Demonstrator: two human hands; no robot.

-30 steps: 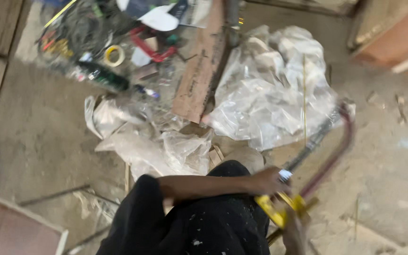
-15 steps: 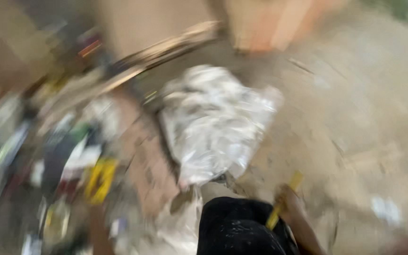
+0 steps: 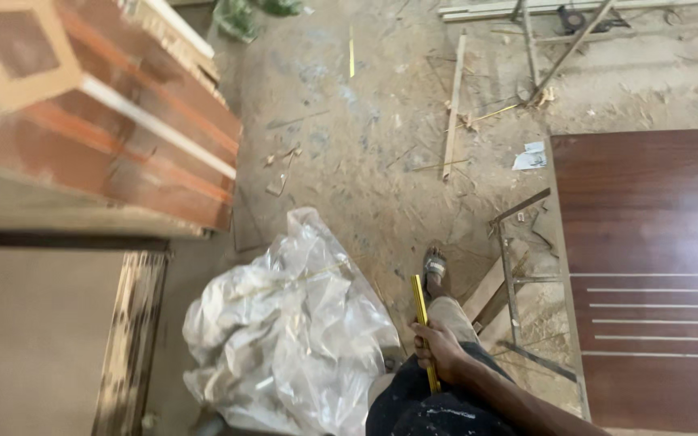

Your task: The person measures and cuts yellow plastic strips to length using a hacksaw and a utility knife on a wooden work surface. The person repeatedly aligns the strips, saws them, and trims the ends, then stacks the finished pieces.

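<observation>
**Yellow tool held above a dusty workshop floor**

The sawdust-strewn floor (image 3: 365,145) filled the view. A dark red panel (image 3: 648,266) lay to the right, stacked reddish boards (image 3: 123,121) to the left. A crumpled clear plastic sheet (image 3: 292,331) sat just beside the person's leg. The right hand (image 3: 439,349) had its grip closed around a thin yellow tool (image 3: 421,311), above the sandalled foot (image 3: 435,265). The left hand was out of view.

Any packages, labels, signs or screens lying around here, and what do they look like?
Clear plastic sheet: crumpled wrapping on the floor, left of the person's leg, whitish and translucent.
Paper scrap: small white, crumpled, on the sandy floor by the dark brown panel.
No signs or screens are in view.
</observation>
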